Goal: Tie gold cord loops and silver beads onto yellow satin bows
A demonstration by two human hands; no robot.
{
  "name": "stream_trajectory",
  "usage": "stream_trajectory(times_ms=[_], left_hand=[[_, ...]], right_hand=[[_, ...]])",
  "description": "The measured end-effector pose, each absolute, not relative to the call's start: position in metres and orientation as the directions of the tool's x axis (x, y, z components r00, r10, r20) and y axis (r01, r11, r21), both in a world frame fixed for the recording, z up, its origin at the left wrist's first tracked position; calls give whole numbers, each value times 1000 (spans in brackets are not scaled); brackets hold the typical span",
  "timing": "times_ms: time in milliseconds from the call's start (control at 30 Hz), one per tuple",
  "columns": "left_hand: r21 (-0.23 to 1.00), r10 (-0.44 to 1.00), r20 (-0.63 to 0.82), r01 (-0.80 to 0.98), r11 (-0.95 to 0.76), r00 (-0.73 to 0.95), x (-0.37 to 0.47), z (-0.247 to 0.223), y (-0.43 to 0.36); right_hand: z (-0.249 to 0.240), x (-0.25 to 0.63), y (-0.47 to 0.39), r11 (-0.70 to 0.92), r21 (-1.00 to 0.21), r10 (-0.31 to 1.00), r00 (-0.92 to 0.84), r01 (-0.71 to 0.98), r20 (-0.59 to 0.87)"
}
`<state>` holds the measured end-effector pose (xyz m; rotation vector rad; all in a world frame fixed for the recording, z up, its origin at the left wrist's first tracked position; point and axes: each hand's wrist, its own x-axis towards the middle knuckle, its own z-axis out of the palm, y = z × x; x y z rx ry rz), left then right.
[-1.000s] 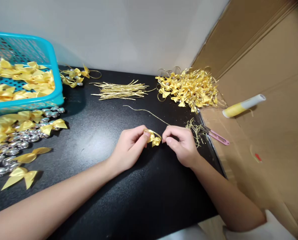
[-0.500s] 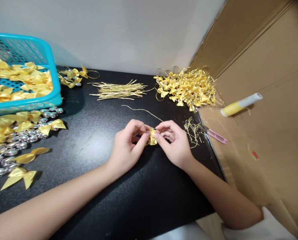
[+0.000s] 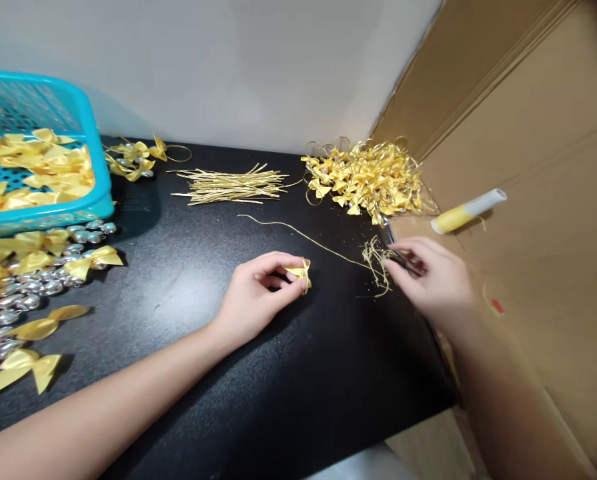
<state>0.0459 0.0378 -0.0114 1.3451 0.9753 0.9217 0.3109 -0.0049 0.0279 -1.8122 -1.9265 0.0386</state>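
My left hand [image 3: 263, 288] pinches a small yellow satin bow [image 3: 298, 272] between thumb and fingertips, just above the black table. Gold cord wraps round the bow's middle. At the table's right edge, my right hand [image 3: 431, 277] is blurred, its thumb and fingers closed round a dark part of the pink-handled cutter [image 3: 412, 263]; the pink handle is hidden by the hand. A tangle of gold thread scraps [image 3: 377, 263] lies just left of these fingers. One long thin gold thread [image 3: 303, 233] stretches over the table behind my left hand to the scraps.
Behind lie a bundle of gold cords [image 3: 233, 185] and a heap of looped yellow bows [image 3: 368, 177]. A blue basket [image 3: 91, 133] of bows stands left, with silver beads [image 3: 53, 287] and bows before it. Cardboard [image 3: 523, 120] and a yellow-white tube [image 3: 468, 211] are right.
My right hand has let go of the bow and moved right to the cutter by the thread scraps. My left hand still holds the bow. The view has shifted slightly.
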Motion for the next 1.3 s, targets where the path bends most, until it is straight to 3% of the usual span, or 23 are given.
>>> stream_trajectory(times_ms=[100,167,267,433,533,600,667,733,833,933,1300], left_hand=[[999,923,-37,38,24,383,46,-10,37],[999,914,-35,44,19,404,46,-10,37],[998,913,-18,67,-11,408,46,-9,37],[994,901,-3,99,-45,433,46,-8,36],[995,894,1,88,-45,447,46,-7,36],[996,891,0,84,-43,453,46,-7,37],[995,889,-6,89,-39,458,46,-7,37],[996,889,-11,89,-33,458,45,-7,37],[998,888,-5,60,-25,461,45,-7,37],[999,881,10,24,-24,474,44,-8,36],[998,870,32,26,-51,493,43,-9,37]], right_hand=[[20,356,-23,-2,-49,954,17,999,300],[10,369,-30,-52,57,968,36,997,250],[-1,371,-32,-44,117,976,18,992,218],[-6,367,-31,-29,109,965,-1,994,261],[1,353,-32,-18,19,929,9,1000,371],[11,332,-32,37,-169,890,45,985,455],[23,306,-29,167,-419,928,2,893,374],[32,280,-24,260,-530,960,-156,807,235],[34,255,-12,359,-535,931,-332,765,149],[24,251,-4,429,-520,900,-397,738,180],[9,259,-3,471,-490,881,-373,733,290]])
